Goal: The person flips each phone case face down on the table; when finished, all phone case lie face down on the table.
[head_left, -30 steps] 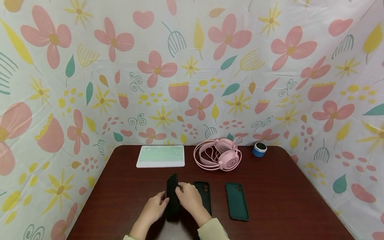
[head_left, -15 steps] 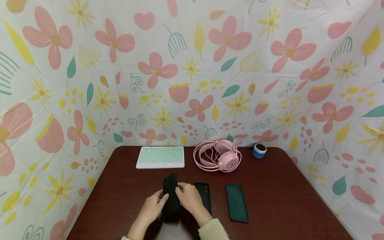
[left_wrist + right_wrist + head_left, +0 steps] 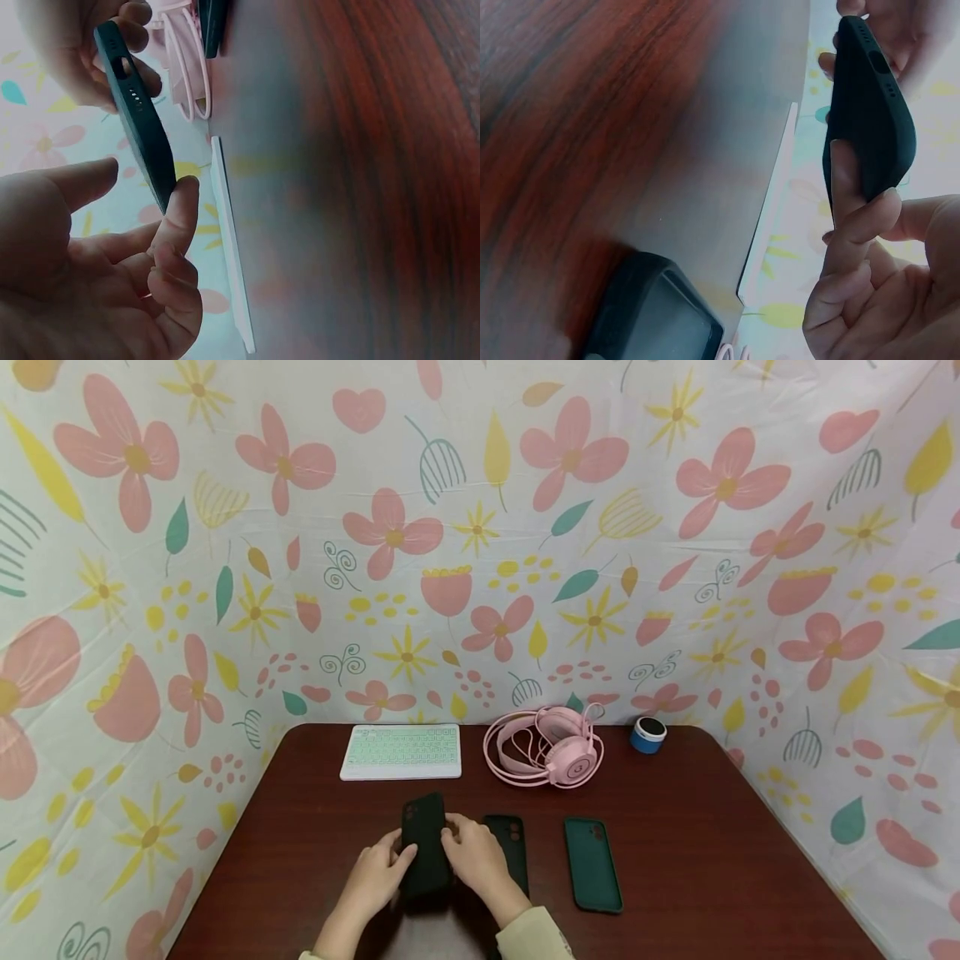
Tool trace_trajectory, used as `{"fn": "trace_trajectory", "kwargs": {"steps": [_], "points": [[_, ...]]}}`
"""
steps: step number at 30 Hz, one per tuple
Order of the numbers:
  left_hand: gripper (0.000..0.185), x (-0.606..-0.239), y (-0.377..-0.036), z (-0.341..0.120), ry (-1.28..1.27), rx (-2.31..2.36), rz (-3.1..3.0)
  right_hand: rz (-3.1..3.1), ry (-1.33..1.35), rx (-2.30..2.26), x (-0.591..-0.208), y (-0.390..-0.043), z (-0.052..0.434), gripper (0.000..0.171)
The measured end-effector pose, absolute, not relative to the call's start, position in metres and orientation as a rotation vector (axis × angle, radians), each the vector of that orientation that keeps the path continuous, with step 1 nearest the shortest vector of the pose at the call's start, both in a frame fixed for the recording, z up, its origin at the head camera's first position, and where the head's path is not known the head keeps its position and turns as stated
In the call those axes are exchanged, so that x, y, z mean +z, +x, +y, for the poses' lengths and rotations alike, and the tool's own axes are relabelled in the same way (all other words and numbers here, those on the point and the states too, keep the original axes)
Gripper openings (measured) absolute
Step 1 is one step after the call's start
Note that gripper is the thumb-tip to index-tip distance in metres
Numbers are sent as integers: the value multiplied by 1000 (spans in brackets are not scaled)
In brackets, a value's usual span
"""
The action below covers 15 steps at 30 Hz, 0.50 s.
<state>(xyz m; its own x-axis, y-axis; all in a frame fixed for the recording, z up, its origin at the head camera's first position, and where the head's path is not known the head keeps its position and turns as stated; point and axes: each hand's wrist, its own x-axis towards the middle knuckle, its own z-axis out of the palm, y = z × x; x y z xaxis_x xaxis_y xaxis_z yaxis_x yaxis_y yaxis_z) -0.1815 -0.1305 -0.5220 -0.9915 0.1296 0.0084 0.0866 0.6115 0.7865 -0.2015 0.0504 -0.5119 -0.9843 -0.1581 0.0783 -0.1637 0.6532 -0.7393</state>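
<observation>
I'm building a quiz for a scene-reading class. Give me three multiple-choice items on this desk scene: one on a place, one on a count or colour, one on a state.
1. Where does the pink headset lie?
A. At the back of the table, between the keyboard and the small blue speaker
B. At the near edge, beside the hands
C. On top of the keyboard

2. How many phone cases lie flat on the table, apart from the one being held?
A. None
B. Two
C. Four

3. How is the black phone case held?
A. Flat under one palm
B. Raised off the table, between both hands
C. Dangling from one finger

Answers:
1 A: the pink headset sits between the keyboard and the small blue speaker.
2 B: a black case and a dark green case lie on the table.
3 B: the left hand and right hand grip the black phone case, clear of the table.
</observation>
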Motion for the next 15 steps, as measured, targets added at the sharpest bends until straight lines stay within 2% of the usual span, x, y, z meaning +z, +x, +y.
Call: {"fn": "trace_trajectory", "kwargs": {"steps": [15], "points": [[55, -513, -178, -129, 116, 1263, 2850, -2878, 294, 1193, -518, -200, 48, 41]]}}
